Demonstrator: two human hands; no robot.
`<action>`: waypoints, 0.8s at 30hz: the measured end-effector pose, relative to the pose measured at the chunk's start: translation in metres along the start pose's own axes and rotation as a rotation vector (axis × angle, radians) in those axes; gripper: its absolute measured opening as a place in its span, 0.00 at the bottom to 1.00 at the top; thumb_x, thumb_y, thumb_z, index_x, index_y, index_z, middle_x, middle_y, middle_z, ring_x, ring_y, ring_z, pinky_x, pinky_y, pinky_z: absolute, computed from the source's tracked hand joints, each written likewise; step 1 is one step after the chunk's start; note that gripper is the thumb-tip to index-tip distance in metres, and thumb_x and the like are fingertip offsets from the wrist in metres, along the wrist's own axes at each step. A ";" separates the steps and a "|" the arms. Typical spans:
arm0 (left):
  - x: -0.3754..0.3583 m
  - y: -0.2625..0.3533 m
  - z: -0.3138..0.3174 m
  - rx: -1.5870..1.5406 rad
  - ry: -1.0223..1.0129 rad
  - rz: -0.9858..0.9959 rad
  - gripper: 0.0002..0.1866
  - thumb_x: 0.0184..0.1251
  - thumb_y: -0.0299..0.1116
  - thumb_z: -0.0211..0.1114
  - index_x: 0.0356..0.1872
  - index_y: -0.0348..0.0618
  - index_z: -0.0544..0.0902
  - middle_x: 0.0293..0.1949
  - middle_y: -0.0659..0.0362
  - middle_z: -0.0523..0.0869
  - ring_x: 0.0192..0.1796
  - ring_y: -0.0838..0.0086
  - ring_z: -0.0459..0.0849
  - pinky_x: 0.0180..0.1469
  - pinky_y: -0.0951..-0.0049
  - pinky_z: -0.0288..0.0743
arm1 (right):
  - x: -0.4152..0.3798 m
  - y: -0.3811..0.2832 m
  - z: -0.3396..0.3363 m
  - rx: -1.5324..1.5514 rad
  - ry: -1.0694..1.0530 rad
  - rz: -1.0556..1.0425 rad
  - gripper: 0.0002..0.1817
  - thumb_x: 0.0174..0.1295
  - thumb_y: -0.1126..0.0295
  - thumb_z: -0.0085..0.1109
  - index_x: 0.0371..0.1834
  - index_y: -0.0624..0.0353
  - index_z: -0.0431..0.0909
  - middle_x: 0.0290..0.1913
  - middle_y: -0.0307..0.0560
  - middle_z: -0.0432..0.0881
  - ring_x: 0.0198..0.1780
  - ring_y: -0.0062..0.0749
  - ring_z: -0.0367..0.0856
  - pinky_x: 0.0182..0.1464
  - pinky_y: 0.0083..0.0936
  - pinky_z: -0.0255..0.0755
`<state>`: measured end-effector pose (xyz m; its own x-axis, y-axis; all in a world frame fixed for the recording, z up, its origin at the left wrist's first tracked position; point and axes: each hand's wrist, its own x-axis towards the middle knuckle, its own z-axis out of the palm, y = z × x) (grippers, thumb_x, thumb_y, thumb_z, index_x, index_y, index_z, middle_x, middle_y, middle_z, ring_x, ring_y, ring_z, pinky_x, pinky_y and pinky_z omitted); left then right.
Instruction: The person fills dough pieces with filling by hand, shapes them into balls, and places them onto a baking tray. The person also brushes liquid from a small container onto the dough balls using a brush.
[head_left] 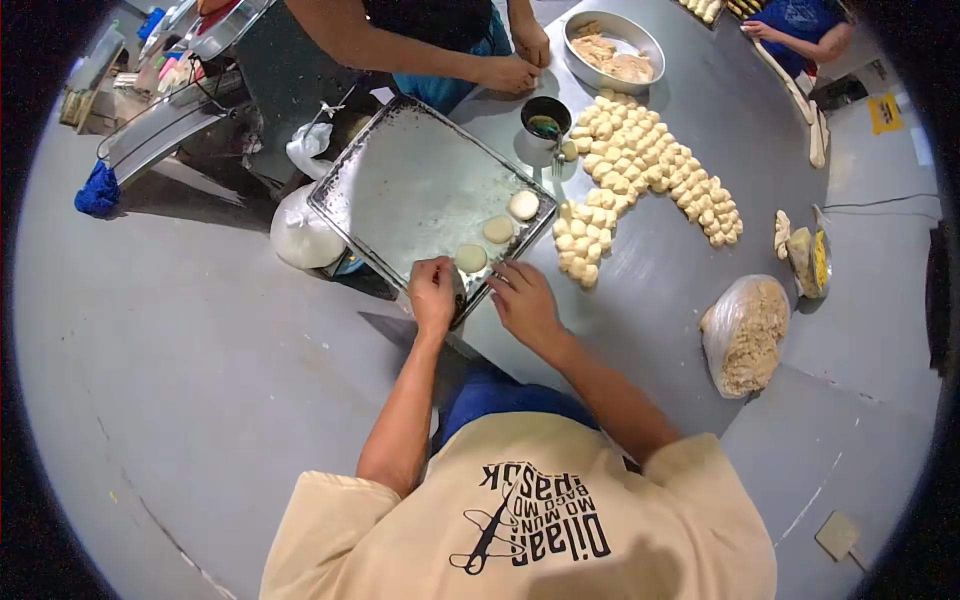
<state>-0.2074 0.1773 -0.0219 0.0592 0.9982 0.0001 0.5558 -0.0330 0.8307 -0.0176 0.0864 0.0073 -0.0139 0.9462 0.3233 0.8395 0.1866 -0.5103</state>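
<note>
Three flat round dough pieces lie in a slanting row on the metal baking tray, the nearest dough round between my two hands. My left hand is at the tray's near corner with its fingers curled together; what they hold, if anything, is hidden. My right hand is over the tray's right edge, fingers apart and nothing visible in them. Many small dough balls sit in a curved patch on the metal table, right of the tray.
A dark cup with a fork beside it stands past the tray. Farther back is a round pan with filling. A co-worker's hands are near it. A plastic bag of crumbly filling lies at right. Another person works at the far right.
</note>
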 end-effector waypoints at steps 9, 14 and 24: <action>0.010 0.009 0.021 0.228 -0.110 0.301 0.20 0.71 0.31 0.76 0.61 0.35 0.91 0.59 0.41 0.84 0.60 0.46 0.82 0.64 0.51 0.79 | -0.071 0.088 -0.034 0.249 0.316 0.995 0.16 0.70 0.69 0.72 0.58 0.64 0.89 0.48 0.54 0.90 0.48 0.44 0.90 0.55 0.40 0.83; -0.001 0.052 0.029 0.295 -0.042 0.406 0.16 0.67 0.30 0.76 0.53 0.35 0.92 0.55 0.43 0.87 0.59 0.45 0.84 0.65 0.48 0.78 | -0.069 0.133 -0.008 0.176 0.192 0.894 0.18 0.61 0.68 0.79 0.51 0.67 0.88 0.35 0.47 0.90 0.38 0.35 0.91 0.45 0.35 0.84; -0.036 0.116 0.132 0.430 -0.558 0.898 0.23 0.69 0.29 0.67 0.65 0.43 0.88 0.64 0.51 0.89 0.70 0.49 0.80 0.72 0.45 0.72 | -0.115 0.098 -0.077 0.892 0.466 1.232 0.14 0.61 0.76 0.72 0.49 0.61 0.81 0.42 0.47 0.87 0.38 0.32 0.87 0.36 0.33 0.82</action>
<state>-0.0359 0.1310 0.0009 0.8794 0.4478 0.1616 0.3580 -0.8458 0.3956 0.1082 -0.0249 -0.0185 0.7051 0.4996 -0.5032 -0.3655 -0.3519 -0.8617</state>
